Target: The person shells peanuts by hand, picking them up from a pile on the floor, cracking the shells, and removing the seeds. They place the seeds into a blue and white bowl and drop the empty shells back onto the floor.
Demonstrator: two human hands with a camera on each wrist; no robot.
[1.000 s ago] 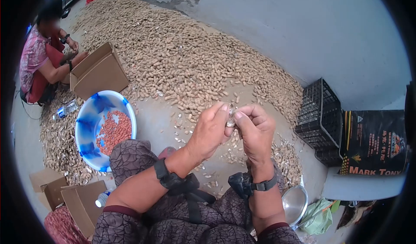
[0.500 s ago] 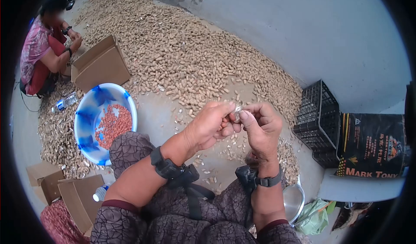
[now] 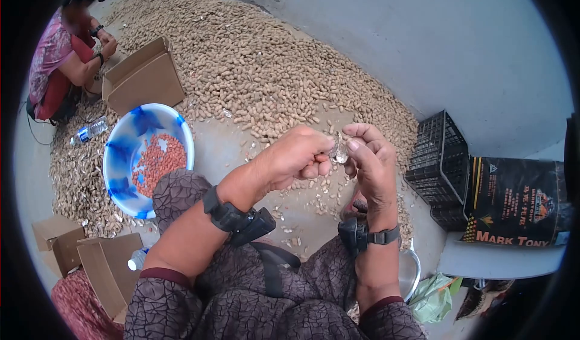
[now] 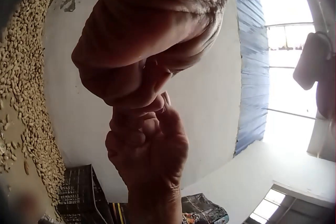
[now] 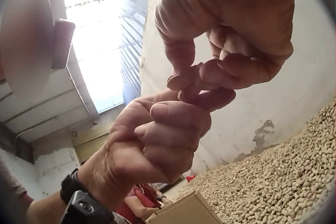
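Close together in the head view, both hands meet over the floor in front of the knees. A cracked peanut shell (image 3: 341, 153), pale inside, sits between their fingertips. My left hand (image 3: 299, 159) is curled, its thumb and forefinger pinching the shell's left side; reddish kernels show between its folded fingers. My right hand (image 3: 373, 159) pinches the shell from the other side with thumb and fingertips. From below, in the right wrist view, the shell (image 5: 181, 81) lies between the right fingertips, just above the left fingers. The left wrist view hides it behind the left hand (image 4: 142, 40).
A blue-and-white basin (image 3: 112, 177) of red kernels stands left of the knees. Unshelled peanuts (image 3: 260, 68) form a big heap along the wall. Cardboard boxes (image 3: 145, 77), a water bottle (image 3: 90, 131) and another person (image 3: 66, 62) are at left; a black crate (image 3: 435, 159) stands right.
The left hand's fingers have curled in more, and the right hand has shifted slightly right and up. The shell now shows its pale inside. The head view has tilted, moving the basin up the frame.
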